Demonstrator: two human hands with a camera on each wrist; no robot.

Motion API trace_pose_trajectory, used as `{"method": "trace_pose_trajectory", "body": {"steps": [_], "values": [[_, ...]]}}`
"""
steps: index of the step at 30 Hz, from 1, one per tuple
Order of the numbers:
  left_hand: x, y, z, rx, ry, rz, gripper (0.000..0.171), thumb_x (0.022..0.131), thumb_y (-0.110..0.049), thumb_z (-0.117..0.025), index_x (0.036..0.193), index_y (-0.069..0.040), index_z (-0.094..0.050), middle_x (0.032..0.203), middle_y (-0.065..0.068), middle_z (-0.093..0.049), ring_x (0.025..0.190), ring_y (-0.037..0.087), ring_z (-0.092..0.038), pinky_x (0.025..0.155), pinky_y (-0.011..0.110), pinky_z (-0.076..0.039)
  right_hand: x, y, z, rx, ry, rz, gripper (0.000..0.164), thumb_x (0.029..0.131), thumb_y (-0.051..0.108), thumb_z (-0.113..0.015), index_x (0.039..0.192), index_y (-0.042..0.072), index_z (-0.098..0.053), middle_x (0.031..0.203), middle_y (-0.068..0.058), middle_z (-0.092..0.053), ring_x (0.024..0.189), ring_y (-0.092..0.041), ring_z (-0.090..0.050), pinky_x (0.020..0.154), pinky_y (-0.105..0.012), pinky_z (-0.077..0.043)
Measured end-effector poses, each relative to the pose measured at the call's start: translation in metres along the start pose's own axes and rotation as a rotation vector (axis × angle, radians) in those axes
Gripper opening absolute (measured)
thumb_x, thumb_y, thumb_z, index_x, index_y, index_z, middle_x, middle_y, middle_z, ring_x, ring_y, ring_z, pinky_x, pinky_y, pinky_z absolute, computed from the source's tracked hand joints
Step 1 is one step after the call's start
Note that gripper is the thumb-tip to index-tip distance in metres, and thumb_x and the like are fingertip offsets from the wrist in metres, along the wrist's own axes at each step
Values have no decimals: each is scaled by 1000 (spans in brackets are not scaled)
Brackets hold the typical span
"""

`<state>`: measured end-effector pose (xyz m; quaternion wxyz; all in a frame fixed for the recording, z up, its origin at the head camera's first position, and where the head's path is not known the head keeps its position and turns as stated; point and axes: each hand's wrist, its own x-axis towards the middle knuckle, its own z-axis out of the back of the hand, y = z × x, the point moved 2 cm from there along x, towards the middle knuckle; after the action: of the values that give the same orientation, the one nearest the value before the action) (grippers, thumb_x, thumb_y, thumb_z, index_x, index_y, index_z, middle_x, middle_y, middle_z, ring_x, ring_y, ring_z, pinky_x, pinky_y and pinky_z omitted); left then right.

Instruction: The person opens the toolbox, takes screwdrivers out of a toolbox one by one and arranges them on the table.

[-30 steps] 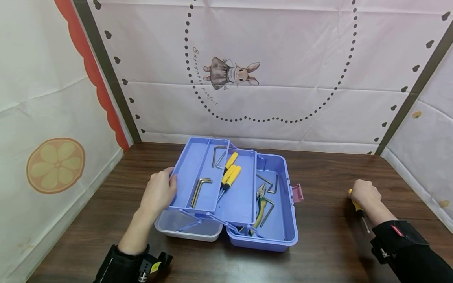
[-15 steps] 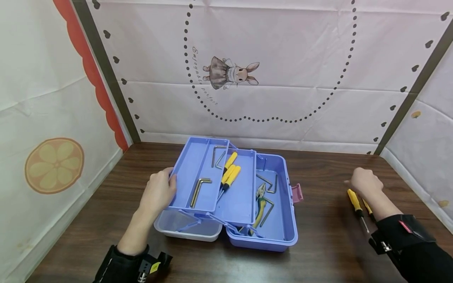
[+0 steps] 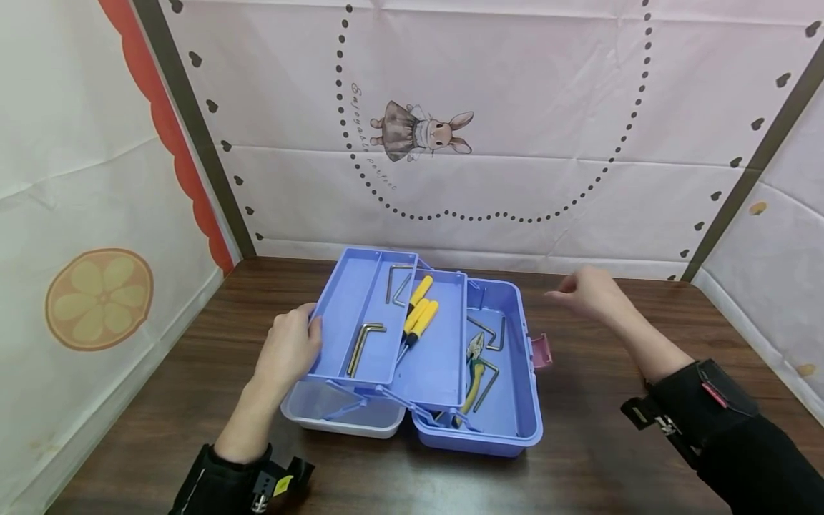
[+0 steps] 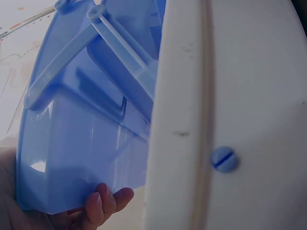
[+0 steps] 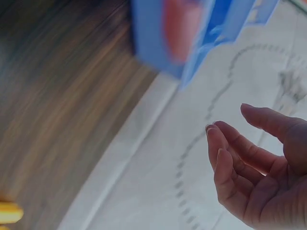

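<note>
My left hand [image 3: 292, 350] holds the left edge of the upper tray [image 3: 347, 307] of a blue toolbox. The left wrist view shows its fingers [image 4: 98, 208] under the tray's edge. Hex keys [image 3: 360, 350] lie in this tray. Screwdrivers with yellow handles [image 3: 421, 322] rest in the middle tray [image 3: 444, 343]. In the toolbox base [image 3: 515, 400] are pliers [image 3: 475, 372] and several more hex keys [image 3: 489, 379]. My right hand [image 3: 591, 295] is raised to the right of the toolbox, fingers loosely bent with nothing in them, as the right wrist view shows.
A pink latch [image 3: 541, 351] sticks out from the toolbox's right side. Under the trays at left lies the whitish translucent lid [image 3: 347, 415]. A yellow handle [image 5: 9, 213] shows on the wooden table [image 3: 579, 443] in the right wrist view. A printed cloth [image 3: 515, 179] stands behind.
My right hand let go of a yellow-handled screwdriver on the table at right, then rose and moved left toward the toolbox. My left hand stays on the tray.
</note>
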<state>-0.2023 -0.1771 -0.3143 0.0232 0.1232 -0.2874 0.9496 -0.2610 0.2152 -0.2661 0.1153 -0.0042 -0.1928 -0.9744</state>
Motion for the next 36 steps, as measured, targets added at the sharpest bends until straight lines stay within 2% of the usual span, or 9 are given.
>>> {"method": "trace_pose_trajectory", "body": {"steps": [6, 12, 20, 24, 28, 31, 36], "values": [[-1, -1, 0, 7, -7, -3, 35, 91, -6, -42, 116, 17, -46, 104, 33, -54, 83, 38, -60, 68, 46, -49, 9, 48, -8, 69, -2, 98, 25, 81, 24, -63, 80, 0, -68, 69, -7, -64, 61, -17, -54, 54, -29, -44], [-1, -1, -1, 20, -10, 3, 35, 91, -7, -43, 116, 17, -46, 103, 33, -55, 81, 38, -61, 66, 46, -50, 17, 88, -24, 150, 81, 151, 20, 82, 22, -63, 79, 3, -67, 64, -4, -61, 58, -15, -57, 53, -25, -47], [-1, 0, -1, 25, -26, -2, 34, 90, -7, -43, 115, 16, -47, 101, 32, -56, 77, 35, -61, 64, 46, -50, 28, 126, -48, 113, 180, 199, 20, 82, 23, -63, 80, 4, -67, 67, -4, -63, 56, -12, -55, 53, -23, -45], [-1, 0, 0, 24, -28, -2, 34, 90, -7, -44, 115, 16, -47, 100, 32, -56, 75, 35, -61, 63, 46, -51, 37, 134, -62, 87, 234, 184, 20, 81, 24, -64, 80, 5, -68, 71, -6, -64, 58, -12, -57, 55, -22, -46], [-2, -1, 0, 23, -24, 0, 34, 90, -7, -44, 115, 16, -47, 100, 32, -56, 75, 35, -61, 62, 45, -51, 43, 137, -75, 27, 276, 123, 22, 79, 26, -66, 79, 4, -69, 69, -6, -65, 58, -13, -58, 53, -22, -46], [-2, -1, 1, 25, -24, -1, 34, 90, -7, -44, 115, 17, -47, 100, 33, -56, 74, 34, -61, 62, 45, -51, 47, 139, -82, 1, 281, 65, 23, 79, 26, -67, 77, 4, -68, 64, -5, -63, 56, -13, -56, 50, -20, -44], [-2, -1, 1, 28, -28, -5, 34, 90, -7, -44, 115, 17, -47, 99, 33, -56, 73, 34, -61, 61, 45, -51, 51, 141, -89, -29, 256, 17, 28, 79, 27, -66, 71, 1, -63, 51, -1, -50, 47, -12, -51, 42, -18, -38]]}}
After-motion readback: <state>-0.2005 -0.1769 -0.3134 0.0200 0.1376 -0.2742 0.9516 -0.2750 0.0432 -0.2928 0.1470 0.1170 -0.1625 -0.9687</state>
